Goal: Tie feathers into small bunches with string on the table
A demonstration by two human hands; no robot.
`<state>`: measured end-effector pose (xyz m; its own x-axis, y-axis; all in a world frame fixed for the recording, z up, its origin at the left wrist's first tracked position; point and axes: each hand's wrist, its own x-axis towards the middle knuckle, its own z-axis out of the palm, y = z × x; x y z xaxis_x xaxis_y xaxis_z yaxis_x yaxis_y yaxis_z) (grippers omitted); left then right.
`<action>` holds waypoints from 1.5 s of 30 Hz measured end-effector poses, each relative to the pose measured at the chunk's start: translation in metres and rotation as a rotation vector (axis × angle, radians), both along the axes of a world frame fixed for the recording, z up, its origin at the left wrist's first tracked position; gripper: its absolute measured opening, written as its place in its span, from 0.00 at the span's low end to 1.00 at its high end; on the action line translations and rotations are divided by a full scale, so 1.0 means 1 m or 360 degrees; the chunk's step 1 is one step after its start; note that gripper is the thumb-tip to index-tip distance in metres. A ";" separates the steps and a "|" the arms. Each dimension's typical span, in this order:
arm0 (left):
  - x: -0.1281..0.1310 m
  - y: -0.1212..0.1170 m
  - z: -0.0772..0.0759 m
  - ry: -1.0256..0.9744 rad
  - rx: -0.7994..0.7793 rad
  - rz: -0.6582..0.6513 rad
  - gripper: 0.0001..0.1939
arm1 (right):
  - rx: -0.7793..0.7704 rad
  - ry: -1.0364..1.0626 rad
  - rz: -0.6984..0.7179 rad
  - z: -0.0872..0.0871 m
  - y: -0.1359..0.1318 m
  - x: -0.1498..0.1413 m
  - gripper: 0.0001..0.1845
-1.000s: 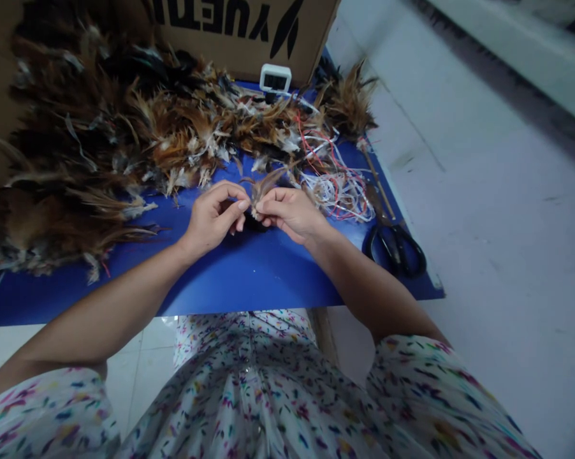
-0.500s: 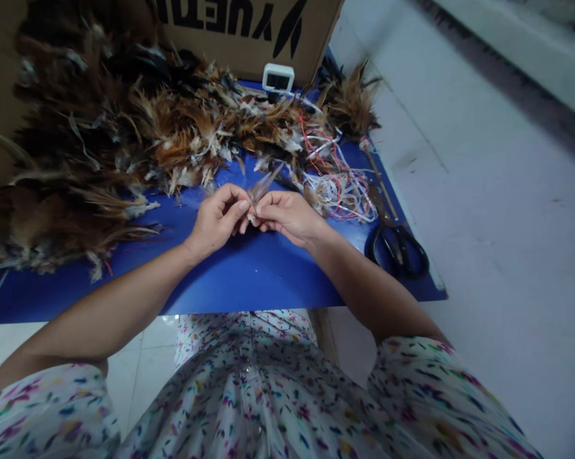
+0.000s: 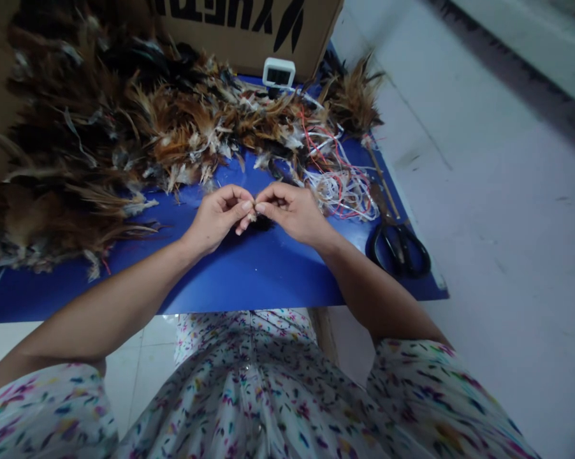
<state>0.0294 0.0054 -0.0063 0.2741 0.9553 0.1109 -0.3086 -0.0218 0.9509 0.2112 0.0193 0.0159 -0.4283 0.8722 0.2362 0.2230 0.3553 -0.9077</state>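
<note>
My left hand [image 3: 219, 213] and my right hand [image 3: 294, 209] meet fingertip to fingertip above the blue tabletop [image 3: 268, 280]. Thumb and forefinger of each are pinched together. Between and just under them a small feather [image 3: 262, 223] shows, dark with a pale, fluffy base; most of it is hidden by the fingers. Beyond my hands lies a long heap of brown, black and white feathers [image 3: 173, 134]. White and red strings [image 3: 340, 191] are tangled to the right of my right hand.
Black-handled scissors [image 3: 397, 250] lie near the table's right edge, beside a thin stick [image 3: 384, 182]. A small white digital display [image 3: 278, 72] stands before a cardboard box [image 3: 240, 44] at the back. Another feather bunch [image 3: 359, 99] sits at the back right.
The feather that pointed up between my fingers no longer shows there; a dark part now shows below the right fingertips. My right hand has shifted slightly, its fingers more arched.
</note>
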 end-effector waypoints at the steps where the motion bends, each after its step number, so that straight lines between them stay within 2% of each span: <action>1: 0.000 0.000 0.001 -0.0016 -0.0019 -0.0017 0.21 | -0.0003 0.0006 -0.0006 0.001 0.000 0.000 0.09; 8: -0.001 -0.001 0.007 -0.0138 -0.0133 -0.0127 0.23 | -0.0018 0.0173 0.0022 0.004 -0.003 -0.003 0.17; 14: -0.001 -0.001 0.005 -0.0210 -0.0152 -0.0161 0.24 | -0.0042 0.0234 -0.0004 0.002 -0.006 -0.006 0.24; 22: -0.006 0.000 0.005 -0.0215 -0.0222 -0.0314 0.23 | 0.0045 0.0260 0.0052 -0.001 -0.009 -0.006 0.22; 27: -0.008 0.000 0.008 -0.0173 -0.0202 -0.0389 0.24 | 0.0014 0.0215 0.0081 0.000 -0.009 -0.004 0.22; 31: -0.009 0.001 0.008 -0.0134 -0.0145 -0.0409 0.27 | 0.0010 0.0194 0.0178 0.004 -0.008 -0.003 0.22; 36: -0.009 0.002 0.008 -0.0109 -0.0140 -0.0511 0.30 | 0.0003 0.0222 0.0291 0.001 -0.006 -0.001 0.18; 45: -0.008 -0.001 0.007 -0.0069 -0.0168 -0.0515 0.31 | -0.0143 0.0237 0.0209 -0.005 -0.004 -0.002 0.23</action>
<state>0.0212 0.0043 0.0011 0.5621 0.8263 0.0344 -0.3236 0.1814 0.9286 0.2096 0.0150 0.0107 -0.5059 0.8317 0.2289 0.0414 0.2885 -0.9566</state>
